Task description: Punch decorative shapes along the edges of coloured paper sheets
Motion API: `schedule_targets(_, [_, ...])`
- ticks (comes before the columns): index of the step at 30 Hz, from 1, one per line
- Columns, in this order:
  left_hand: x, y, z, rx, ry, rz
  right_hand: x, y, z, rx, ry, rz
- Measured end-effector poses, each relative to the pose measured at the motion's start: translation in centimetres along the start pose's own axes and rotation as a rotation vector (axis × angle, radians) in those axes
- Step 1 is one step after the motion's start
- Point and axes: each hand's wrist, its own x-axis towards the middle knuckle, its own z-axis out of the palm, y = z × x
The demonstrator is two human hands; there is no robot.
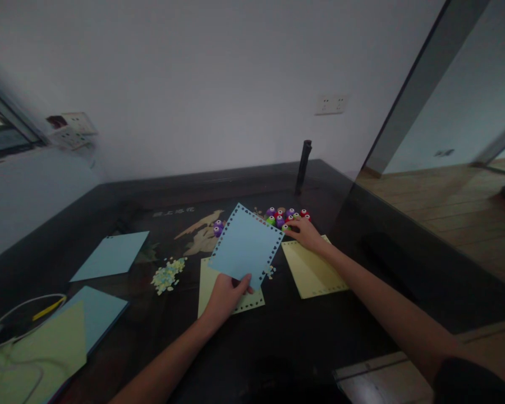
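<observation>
My left hand (227,293) pinches a light-blue paper sheet with punched edges (246,247) above the dark table (303,336) — all four borders perforated; right hand (305,232), fingers curled, reaches the small colourful punches (287,216) just behind the sheet.

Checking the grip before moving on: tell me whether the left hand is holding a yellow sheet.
No, the left hand holds the blue sheet with punched edges by its lower corner.

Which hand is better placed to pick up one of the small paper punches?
Right. The right hand already rests on the cluster of small paper punches, fingertips touching them. The left hand is occupied, pinching the blue punched sheet by its lower edge.
</observation>
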Motion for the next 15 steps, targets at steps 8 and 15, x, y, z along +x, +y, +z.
schedule_targets(8, [0.2, -0.4, 0.0, 0.042, -0.011, 0.011, 1.7, 1.8, -0.2, 0.014, -0.041, -0.062])
schedule_targets(15, [0.4, -0.2, -0.4, -0.085, -0.034, 0.064, 1.1, 0.4, -1.3, 0.135, 0.078, -0.025])
